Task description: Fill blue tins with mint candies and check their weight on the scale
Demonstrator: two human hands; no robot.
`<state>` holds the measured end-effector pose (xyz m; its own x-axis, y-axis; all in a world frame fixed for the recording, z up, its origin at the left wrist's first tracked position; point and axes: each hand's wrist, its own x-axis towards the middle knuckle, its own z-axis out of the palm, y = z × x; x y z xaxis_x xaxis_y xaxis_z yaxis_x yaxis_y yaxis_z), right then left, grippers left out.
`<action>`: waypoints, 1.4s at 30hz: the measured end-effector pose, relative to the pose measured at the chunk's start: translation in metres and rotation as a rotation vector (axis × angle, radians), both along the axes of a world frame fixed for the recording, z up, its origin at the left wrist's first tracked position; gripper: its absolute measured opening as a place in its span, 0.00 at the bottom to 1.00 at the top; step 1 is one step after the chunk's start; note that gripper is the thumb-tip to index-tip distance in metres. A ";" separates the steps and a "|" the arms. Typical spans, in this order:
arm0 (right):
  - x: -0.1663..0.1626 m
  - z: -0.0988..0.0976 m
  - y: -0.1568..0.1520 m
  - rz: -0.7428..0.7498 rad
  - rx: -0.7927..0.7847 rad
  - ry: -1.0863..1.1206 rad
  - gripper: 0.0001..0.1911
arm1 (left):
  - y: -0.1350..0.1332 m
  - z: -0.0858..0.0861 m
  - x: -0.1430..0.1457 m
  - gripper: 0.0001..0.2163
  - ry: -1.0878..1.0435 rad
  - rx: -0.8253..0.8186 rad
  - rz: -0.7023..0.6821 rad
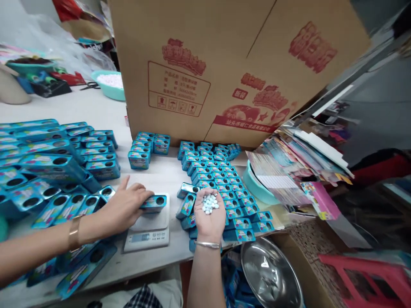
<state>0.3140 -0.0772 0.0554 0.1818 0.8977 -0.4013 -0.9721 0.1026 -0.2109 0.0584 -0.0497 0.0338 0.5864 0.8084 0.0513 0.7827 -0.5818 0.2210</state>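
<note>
My left hand (123, 205) grips the end of a small blue box (154, 202) with a round dark hole in its top face. The box is over the pan of a white digital scale (146, 239), and I cannot tell whether it rests there. Palm up, my right hand (210, 224) cups a small heap of pale blue and white candies (210, 203). It is just above rows of blue boxes (221, 182), whose nearer ones lie tilted. More blue boxes (51, 167) are piled around my left forearm.
A large cardboard carton (199, 25) stands behind the boxes. To the right are a turquoise basin (253, 186) under stacked printed sheets (276, 171), a steel bowl (272, 273) below the table edge and a red plastic stool (362, 278). A bowl of white pieces (111, 85) stands back left.
</note>
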 end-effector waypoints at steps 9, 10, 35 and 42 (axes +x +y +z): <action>-0.023 -0.003 0.000 0.168 0.129 -0.026 0.06 | -0.009 0.009 -0.025 0.46 -0.088 0.093 0.139; -0.027 -0.004 0.002 0.178 0.124 -0.014 0.06 | -0.008 0.010 -0.030 0.44 -0.106 0.089 0.144; -0.064 -0.016 0.035 0.128 -0.061 -0.031 0.11 | 0.002 -0.003 -0.008 0.31 0.040 -0.113 -0.001; -0.067 -0.018 0.029 0.108 -0.175 -0.012 0.11 | 0.009 -0.014 0.002 0.31 0.085 -0.160 0.019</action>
<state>0.2472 -0.0484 0.0376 0.0944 0.8290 -0.5513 -0.9727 -0.0411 -0.2282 0.0605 -0.0405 0.0202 0.5678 0.8132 -0.1280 0.8130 -0.5296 0.2419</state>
